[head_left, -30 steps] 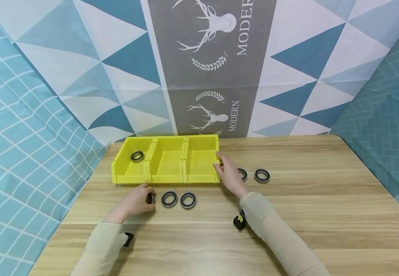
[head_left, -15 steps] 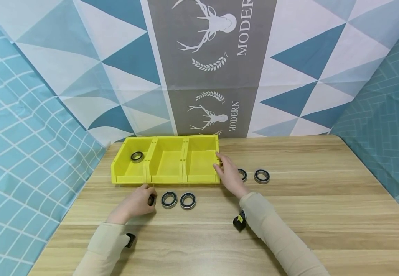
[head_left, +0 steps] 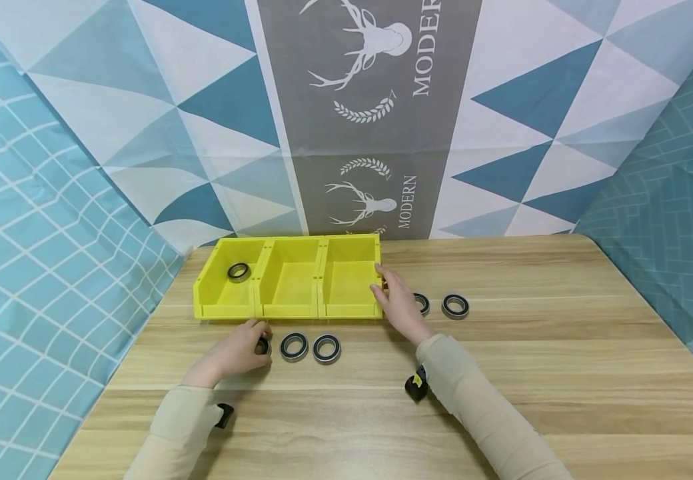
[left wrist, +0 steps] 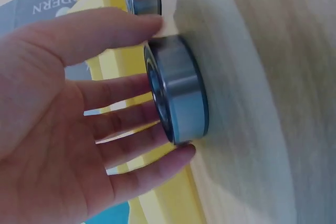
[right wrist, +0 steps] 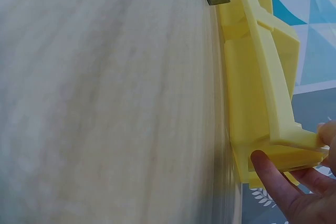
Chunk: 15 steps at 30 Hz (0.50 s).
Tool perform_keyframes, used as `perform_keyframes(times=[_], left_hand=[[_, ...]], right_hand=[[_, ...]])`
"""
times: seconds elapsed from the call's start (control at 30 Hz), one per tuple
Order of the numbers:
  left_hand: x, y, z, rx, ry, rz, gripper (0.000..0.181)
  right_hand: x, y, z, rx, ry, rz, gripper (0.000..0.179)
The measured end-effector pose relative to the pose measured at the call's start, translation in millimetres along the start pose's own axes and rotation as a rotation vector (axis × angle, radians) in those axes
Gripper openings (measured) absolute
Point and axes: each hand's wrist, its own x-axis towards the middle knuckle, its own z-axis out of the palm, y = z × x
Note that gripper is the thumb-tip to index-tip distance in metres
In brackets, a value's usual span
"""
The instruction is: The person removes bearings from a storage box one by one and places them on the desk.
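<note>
In the head view my left hand [head_left: 234,353] is in front of the yellow bins. Its thumb and fingers span the rim of a ball bearing [left wrist: 178,87], which lies flat on the table and is partly hidden by the hand in the head view. My right hand [head_left: 402,303] touches the right end of the joined yellow bins [head_left: 349,310] with fairly straight fingers. Beside the left hand lie two more bearings, one nearer [head_left: 294,347] and one farther right [head_left: 326,349]. Another bearing [head_left: 238,272] sits inside the left bin.
Right of the bins are two bearings, one [head_left: 422,305] partly behind the right hand and one [head_left: 455,307] farther out. The three bins stand near the back of the wooden table [head_left: 538,360], close to a patterned cloth backdrop [head_left: 370,120].
The left hand shifts only slightly about its bearing, and more of that bearing's ring now shows. My right hand and the bins keep their place.
</note>
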Motion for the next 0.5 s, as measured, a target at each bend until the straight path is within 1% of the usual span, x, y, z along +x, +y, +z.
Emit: perform_keyframes(times=[0.1,0.23,0.3,0.37,0.5], left_hand=[[0.5,-3.9,-1.3,-0.041,-0.007,0.002,0.034],[1.9,-9.6,-5.6,-0.088,0.019,-0.010,0.025],[3.7,-12.0,-10.2,-0.101,0.052,-0.025,0.020],[6.0,-14.1,-17.3,-0.097,0.098,-0.047,0.017],[11.4,-19.7,-34.2,-0.046,0.197,-0.102,0.013]], right_hand=[[-0.6,-0.2,-0.2,0.002,-0.001,0.000,0.050],[-0.4,0.1,-0.4,-0.001,-0.005,0.002,0.051],[0.1,0.4,-0.3,-0.004,-0.004,-0.003,0.051],[0.4,0.6,-0.2,-0.005,-0.001,-0.006,0.050],[0.7,0.5,0.3,0.001,-0.008,-0.005,0.051]])
